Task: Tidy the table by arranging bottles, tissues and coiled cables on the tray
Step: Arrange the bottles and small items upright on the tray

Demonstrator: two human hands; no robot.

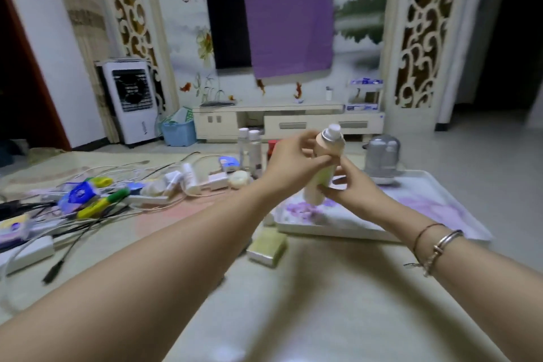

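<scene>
Holding one spray bottle [322, 169] between them, both hands work just above the near-left corner of the tray [458, 200], and that is the relation the coming move turns on: the bottle's base hangs directly over the tray's flowered floor, so setting it down looks like a short drop rather than a carry. The bottle's long axis runs nearly upright, its top tipped a little to the right and away, the white nozzle uppermost. The left hand [293, 163] wraps the upper half, fingers curled closed round the barrel with the thumb across the front; the right hand [351, 185] pinches the lower half from the right side, fingers closed on it too. Both are on the bottle, so either could lower it, though the right arm lies over the tray already.

The table [293, 303] is bare near the person. On the tray only a grey jug [382, 157] stands, at the far edge, well apart from the bottle's likely landing spot. To the left lies the backlog: tangled cables [88, 229], tissue packs [79, 195], chargers and two clear bottles [249, 150] standing behind the left hand. A small green box [267, 247] sits just beside the tray's near-left corner, outside it.
</scene>
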